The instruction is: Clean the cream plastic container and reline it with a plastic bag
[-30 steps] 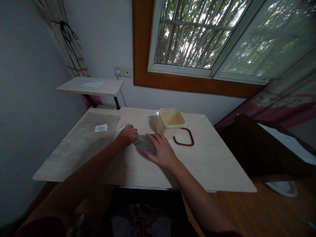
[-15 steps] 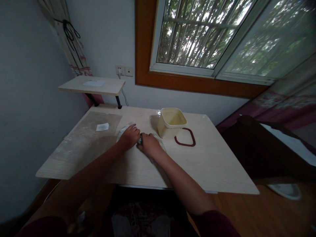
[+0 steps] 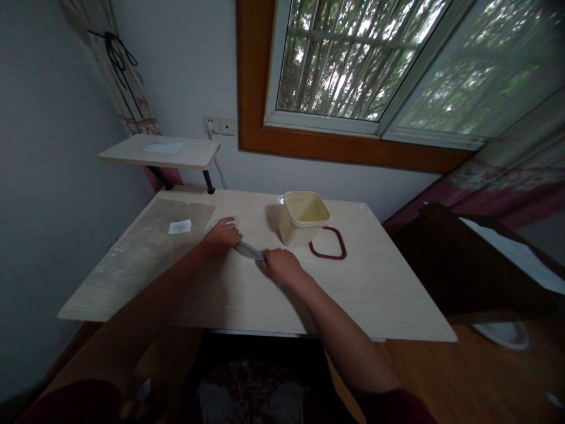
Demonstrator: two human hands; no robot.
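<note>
My left hand (image 3: 222, 237) is closed at the middle of the desk, its fingers round one end of a crumpled, see-through greyish strip that looks like plastic film (image 3: 249, 251). The other end is pinched in my right hand (image 3: 282, 265), which is lower and to the right. Between the two hands the film runs taut and slanting, just above the desktop or on it; I cannot tell which. A pale piece of the film also shows behind my left fingers. Beyond my right hand stands an open cream plastic tub (image 3: 304, 221), beside a reddish-brown rounded-square ring (image 3: 342, 247).
The pale wooden desk (image 3: 379, 294) stands against the wall below a window. A clear sheet (image 3: 145, 253) with a small white paper (image 3: 179, 227) covers its left part. A raised shelf (image 3: 194, 154) is at the back left, near a wall socket (image 3: 210, 124). Dark furniture (image 3: 428, 259) stands at the right.
My hands were close together over the bunched film. They have moved apart, the left one leftward and the right one right and nearer, and the film is now stretched between them.
</note>
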